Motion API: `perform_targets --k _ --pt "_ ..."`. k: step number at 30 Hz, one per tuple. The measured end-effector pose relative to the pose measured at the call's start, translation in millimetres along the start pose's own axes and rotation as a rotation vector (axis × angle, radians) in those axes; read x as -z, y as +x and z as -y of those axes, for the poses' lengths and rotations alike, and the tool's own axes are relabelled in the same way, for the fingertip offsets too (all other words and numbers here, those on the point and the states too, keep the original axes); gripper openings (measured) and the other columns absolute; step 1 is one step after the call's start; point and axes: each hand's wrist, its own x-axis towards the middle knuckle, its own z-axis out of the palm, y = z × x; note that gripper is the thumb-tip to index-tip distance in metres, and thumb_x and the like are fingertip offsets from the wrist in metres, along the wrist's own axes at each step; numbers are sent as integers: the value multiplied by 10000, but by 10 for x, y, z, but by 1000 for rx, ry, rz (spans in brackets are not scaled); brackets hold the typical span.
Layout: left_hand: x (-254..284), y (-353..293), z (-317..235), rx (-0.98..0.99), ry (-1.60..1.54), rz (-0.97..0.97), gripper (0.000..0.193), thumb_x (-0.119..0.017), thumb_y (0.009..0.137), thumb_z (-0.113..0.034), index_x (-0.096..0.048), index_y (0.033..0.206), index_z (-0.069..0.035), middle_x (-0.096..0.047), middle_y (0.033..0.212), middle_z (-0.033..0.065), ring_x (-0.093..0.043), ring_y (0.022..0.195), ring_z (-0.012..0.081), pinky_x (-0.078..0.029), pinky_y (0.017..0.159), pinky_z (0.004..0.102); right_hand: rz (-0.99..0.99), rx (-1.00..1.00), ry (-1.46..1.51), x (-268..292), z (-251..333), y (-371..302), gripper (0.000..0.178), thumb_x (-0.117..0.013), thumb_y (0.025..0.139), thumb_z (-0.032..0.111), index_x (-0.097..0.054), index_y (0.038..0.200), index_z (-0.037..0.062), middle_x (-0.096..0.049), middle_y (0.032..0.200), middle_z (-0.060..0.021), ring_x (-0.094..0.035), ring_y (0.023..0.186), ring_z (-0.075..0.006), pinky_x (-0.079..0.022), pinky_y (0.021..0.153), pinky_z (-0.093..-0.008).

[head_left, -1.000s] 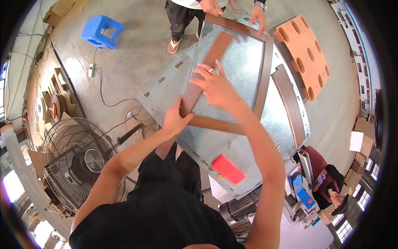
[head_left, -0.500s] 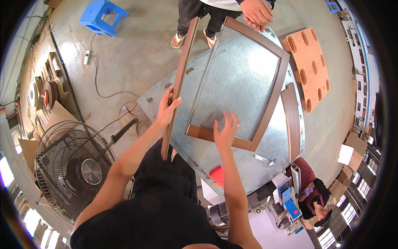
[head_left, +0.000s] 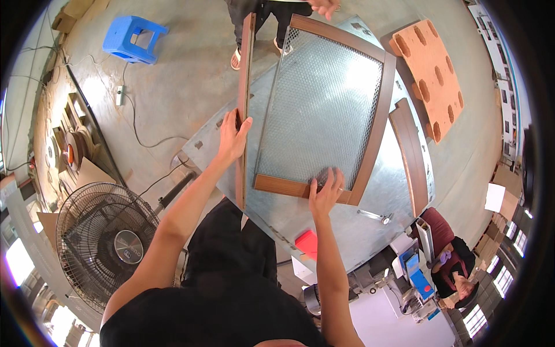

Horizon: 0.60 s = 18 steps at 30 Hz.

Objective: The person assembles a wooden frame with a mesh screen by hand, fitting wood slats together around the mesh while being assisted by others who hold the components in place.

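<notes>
My left hand (head_left: 233, 139) is closed around a long brown wood-grain frame strip (head_left: 247, 69), held upright on its edge along the left of the mesh panel. The silvery mesh panel (head_left: 324, 104) lies on a metal-topped table (head_left: 277, 217), with brown frame rails (head_left: 281, 184) along its top, right and bottom. Its left edge shows bare, a narrow gap from the strip. My right hand (head_left: 328, 194) lies over the bottom rail with fingers apart, fingertips at the mesh. Another person's hand (head_left: 324, 7) is above the far edge.
A loose brown strip (head_left: 409, 156) and a metal tool (head_left: 374, 216) lie on the table's right side. An orange board with oval holes (head_left: 430, 78) is beyond. A standing fan (head_left: 110, 237) is at left, a blue stool (head_left: 134, 39) at far left. Another person (head_left: 457, 272) sits at lower right.
The other person's hand has moved up, away from the panel's far corner. My right hand has settled lower onto the bottom rail. My left hand keeps its hold while the view shifts slightly.
</notes>
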Motion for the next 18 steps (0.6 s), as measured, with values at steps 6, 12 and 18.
perform_targets --k 6,12,18 --pt "-130 9 19 4 152 -32 655 -691 990 -376 -520 1422 86 -585 1199 214 -592 1074 375 -476 949 460 -22 -9 2 -6 -16 -34 579 -728 917 249 -563 1419 13 -450 1549 -214 -389 1433 -444 -331 1183 -563" --pt "-134 50 121 -116 195 -51 628 -718 994 -342 -530 1441 58 -598 1228 225 -615 1105 375 -492 972 461 -40 -43 117 98 -155 30 591 -730 925 248 -546 1434 11 -469 1522 -226 -418 1399 -445 -342 1165 -551" --pt "-144 65 56 -173 198 -79 574 -702 998 -313 -556 1417 51 -584 1205 197 -607 1065 338 -496 948 434 -296 -313 -21 451 -781 236 656 -750 926 255 -480 1468 3 -482 1455 -255 -438 1341 -450 -346 1134 -556"
